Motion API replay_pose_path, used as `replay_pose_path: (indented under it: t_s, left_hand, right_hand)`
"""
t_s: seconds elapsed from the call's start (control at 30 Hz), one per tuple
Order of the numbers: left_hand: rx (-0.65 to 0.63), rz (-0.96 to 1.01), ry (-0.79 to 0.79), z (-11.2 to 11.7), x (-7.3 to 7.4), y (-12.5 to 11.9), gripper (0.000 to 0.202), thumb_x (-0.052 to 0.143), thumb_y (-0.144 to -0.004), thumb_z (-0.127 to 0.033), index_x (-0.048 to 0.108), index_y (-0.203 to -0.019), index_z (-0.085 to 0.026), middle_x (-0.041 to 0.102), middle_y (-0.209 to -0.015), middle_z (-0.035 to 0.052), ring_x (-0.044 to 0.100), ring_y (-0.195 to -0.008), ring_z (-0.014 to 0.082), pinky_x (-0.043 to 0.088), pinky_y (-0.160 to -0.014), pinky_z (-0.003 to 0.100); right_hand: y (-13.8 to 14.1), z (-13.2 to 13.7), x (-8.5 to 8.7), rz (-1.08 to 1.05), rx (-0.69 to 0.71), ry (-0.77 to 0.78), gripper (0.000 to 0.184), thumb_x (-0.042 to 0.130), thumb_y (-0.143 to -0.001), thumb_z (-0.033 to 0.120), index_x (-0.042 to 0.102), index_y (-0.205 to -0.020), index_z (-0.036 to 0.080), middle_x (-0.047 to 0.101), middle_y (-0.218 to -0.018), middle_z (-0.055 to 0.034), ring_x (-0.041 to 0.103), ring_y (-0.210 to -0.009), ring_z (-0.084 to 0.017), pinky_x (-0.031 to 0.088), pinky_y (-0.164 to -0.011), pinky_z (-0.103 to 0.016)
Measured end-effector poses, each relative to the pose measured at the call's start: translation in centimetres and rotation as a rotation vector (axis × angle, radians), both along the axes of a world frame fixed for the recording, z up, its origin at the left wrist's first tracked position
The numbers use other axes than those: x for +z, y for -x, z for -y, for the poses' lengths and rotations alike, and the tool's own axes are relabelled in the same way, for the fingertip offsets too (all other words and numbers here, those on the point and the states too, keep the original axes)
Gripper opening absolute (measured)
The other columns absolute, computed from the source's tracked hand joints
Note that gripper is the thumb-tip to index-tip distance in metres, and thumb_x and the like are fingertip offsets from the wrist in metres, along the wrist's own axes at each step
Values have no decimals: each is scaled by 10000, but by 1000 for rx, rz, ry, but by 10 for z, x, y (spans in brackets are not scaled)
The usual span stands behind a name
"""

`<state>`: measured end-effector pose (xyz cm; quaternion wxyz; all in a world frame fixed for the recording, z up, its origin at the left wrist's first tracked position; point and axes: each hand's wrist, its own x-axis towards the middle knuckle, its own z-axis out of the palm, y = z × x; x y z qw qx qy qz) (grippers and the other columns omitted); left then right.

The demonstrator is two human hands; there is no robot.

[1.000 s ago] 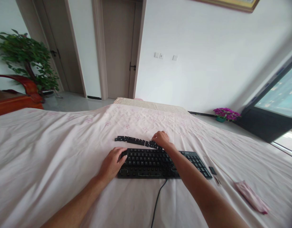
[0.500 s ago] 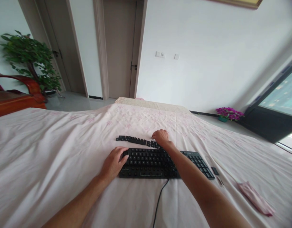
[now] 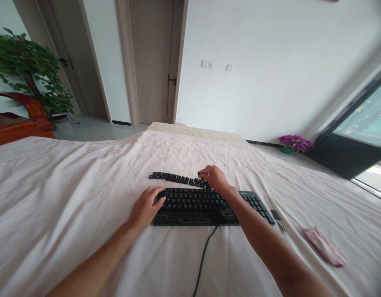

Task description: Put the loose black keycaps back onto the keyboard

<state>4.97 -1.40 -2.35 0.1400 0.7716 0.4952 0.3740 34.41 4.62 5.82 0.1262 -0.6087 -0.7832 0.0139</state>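
A black keyboard (image 3: 190, 202) lies on the pale cloth, its bottom rows and part of its right half bare of keycaps. My left hand (image 3: 147, 202) grips the keyboard's upper left corner, thumb on top. Beyond the far edge, loose black keycaps (image 3: 178, 178) lie in an uneven row, the long spacebar among them. Over the right end of that row, my right hand (image 3: 215, 178) pinches a small black keycap (image 3: 199, 174) at its fingertips. My right forearm covers part of the keyboard between the main keys and the number pad.
A black cable (image 3: 203, 255) runs from the keyboard's near edge toward me. To the right on the wrinkled cloth (image 3: 122, 165) lie a small black piece (image 3: 275, 214), thin metal tweezers-like pieces (image 3: 282, 227) and a stick with a pink cloth end (image 3: 325, 247).
The right hand has shifted slightly, and a keycap now shows in its fingertips. The left hand keeps its hold on the keyboard. The whole view has tilted down a little.
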Motion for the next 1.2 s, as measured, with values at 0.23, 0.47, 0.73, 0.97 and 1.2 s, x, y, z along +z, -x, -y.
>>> replay_pose_path:
  t_s: [0.23,0.47,0.73,0.97,1.2]
  left_hand:
    - [-5,-8,-13,-1,-2,0,293,492,-876,-306,587,-1143,-236,607,-1155,46,561,-1079,198,448,-971,372]
    - [9,-3,-15,1,-1,-1,289,494,-869,-313,590,-1129,-232,611,-1146,41,565,-1075,198,457,-962,363]
    - [8,-7,-5,2,2,-1,289,484,-874,-304,578,-1135,-225,604,-1151,45,561,-1080,194,453,-969,367]
    - [8,-1,-12,2,-1,-1,291,492,-868,-309,576,-1135,-230,602,-1157,44,555,-1095,198,442,-987,373]
    - [7,5,-18,1,-1,-1,286,487,-870,-310,582,-1127,-232,605,-1153,43,559,-1087,197,447,-981,368]
  right_hand:
    - [-32,81,-8,-163,121,-142,195,577,-875,340,728,-982,277,678,-869,-11,576,-849,-177,416,-807,-288]
    - [-41,119,-23,-28,85,-166,204,563,-891,346,715,-1019,297,652,-877,-25,555,-828,-180,398,-758,-300]
    - [-39,126,-31,79,78,-195,185,566,-895,330,693,-1027,307,634,-881,-19,517,-815,-173,334,-717,-289]
    - [-35,127,-30,156,94,-221,166,548,-910,332,689,-981,277,622,-819,-21,498,-788,-164,291,-688,-293]
    - [-30,130,-27,211,120,-232,135,557,-910,294,676,-969,268,597,-786,-12,484,-782,-159,273,-687,-307]
